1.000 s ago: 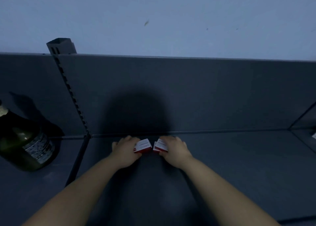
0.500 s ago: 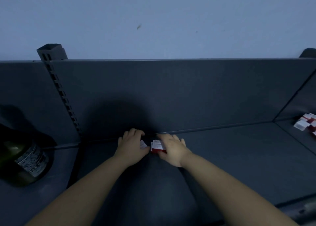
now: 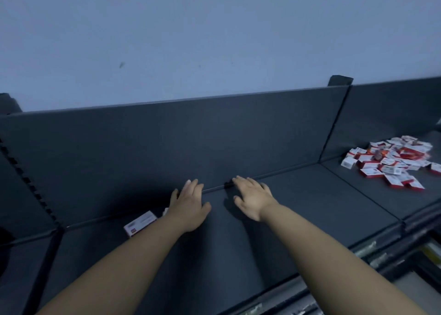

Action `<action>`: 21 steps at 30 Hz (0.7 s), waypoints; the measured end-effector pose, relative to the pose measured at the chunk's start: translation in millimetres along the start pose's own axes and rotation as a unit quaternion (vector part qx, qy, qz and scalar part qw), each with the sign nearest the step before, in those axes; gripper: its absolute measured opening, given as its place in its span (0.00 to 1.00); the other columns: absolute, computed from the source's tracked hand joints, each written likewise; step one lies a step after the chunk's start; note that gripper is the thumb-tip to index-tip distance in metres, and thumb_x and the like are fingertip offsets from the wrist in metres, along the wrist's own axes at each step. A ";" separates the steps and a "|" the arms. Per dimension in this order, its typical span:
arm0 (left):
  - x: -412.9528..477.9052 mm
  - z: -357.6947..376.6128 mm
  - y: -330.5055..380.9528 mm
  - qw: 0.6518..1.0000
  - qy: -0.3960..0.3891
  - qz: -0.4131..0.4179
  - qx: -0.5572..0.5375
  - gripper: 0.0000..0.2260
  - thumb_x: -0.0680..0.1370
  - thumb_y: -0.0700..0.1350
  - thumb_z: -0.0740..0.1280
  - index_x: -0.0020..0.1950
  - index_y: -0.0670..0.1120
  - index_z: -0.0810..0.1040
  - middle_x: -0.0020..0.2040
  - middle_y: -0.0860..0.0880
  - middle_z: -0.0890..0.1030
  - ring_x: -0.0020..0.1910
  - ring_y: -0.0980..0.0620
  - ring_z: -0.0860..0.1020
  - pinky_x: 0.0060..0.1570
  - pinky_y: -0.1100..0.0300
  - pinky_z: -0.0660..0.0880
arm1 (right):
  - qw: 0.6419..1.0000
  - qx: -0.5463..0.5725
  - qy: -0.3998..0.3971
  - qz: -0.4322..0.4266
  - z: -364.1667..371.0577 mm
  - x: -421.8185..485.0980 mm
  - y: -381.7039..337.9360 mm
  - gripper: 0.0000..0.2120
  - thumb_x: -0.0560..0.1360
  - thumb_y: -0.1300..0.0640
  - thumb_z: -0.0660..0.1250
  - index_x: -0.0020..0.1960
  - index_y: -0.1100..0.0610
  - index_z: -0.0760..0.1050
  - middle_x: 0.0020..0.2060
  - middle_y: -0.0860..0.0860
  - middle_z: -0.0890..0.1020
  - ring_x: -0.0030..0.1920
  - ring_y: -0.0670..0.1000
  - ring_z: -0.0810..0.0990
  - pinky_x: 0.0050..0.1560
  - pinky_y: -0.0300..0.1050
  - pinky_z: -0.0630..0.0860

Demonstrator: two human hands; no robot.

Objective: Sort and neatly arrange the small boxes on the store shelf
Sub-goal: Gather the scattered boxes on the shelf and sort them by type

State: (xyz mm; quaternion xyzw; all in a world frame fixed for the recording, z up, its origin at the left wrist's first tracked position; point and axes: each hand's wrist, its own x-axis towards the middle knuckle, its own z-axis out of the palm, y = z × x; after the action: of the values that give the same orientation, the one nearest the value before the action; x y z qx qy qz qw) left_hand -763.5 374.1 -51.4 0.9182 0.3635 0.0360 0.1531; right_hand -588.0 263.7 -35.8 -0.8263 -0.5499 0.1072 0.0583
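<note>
A small red and white box lies flat on the dark shelf near the back panel, just left of my left forearm. A sliver of a second box peeks out beside my left wrist. My left hand hovers palm down over the shelf with fingers spread, holding nothing. To its right my right hand is also flat and open, fingertips near the back seam. A loose pile of several more red and white boxes lies on the adjacent shelf section at the far right.
The dark back panel rises behind the shelf, with a slotted upright at the left and a divider post at the right. The shelf's front edge runs along the lower right. A pale wall sits above.
Both hands let go of the two boxes and spread open. The view swung right: the bottle on the left went out of sight and the box pile came into view.
</note>
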 end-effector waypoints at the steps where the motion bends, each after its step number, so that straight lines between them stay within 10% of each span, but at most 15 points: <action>1: 2.3 1.1 10.3 1.000 -0.003 0.010 0.004 0.29 0.81 0.54 0.52 0.80 0.45 0.49 0.80 0.49 0.44 0.78 0.51 0.41 0.76 0.47 0.41 | 1.000 -0.003 0.001 0.004 -2.9 -4.3 10.1 0.30 0.82 0.48 0.52 0.81 0.50 0.48 0.80 0.45 0.50 0.80 0.50 0.47 0.78 0.56 0.45; 21: 37.0 57.8 261.5 0.998 -0.054 0.025 -0.003 0.32 0.80 0.51 0.52 0.80 0.46 0.39 0.79 0.48 0.35 0.77 0.51 0.36 0.77 0.53 0.39 | 1.000 -0.017 0.000 0.016 -66.0 -89.5 241.6 0.32 0.82 0.45 0.51 0.81 0.53 0.43 0.81 0.48 0.47 0.80 0.51 0.43 0.79 0.51 0.42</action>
State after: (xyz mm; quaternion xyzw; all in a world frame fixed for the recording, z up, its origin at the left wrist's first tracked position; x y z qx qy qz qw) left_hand -554.4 204.3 -27.6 0.9271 0.3314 -0.0084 0.1746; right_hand -388.9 88.8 -13.3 -0.8361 -0.5380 0.0987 0.0428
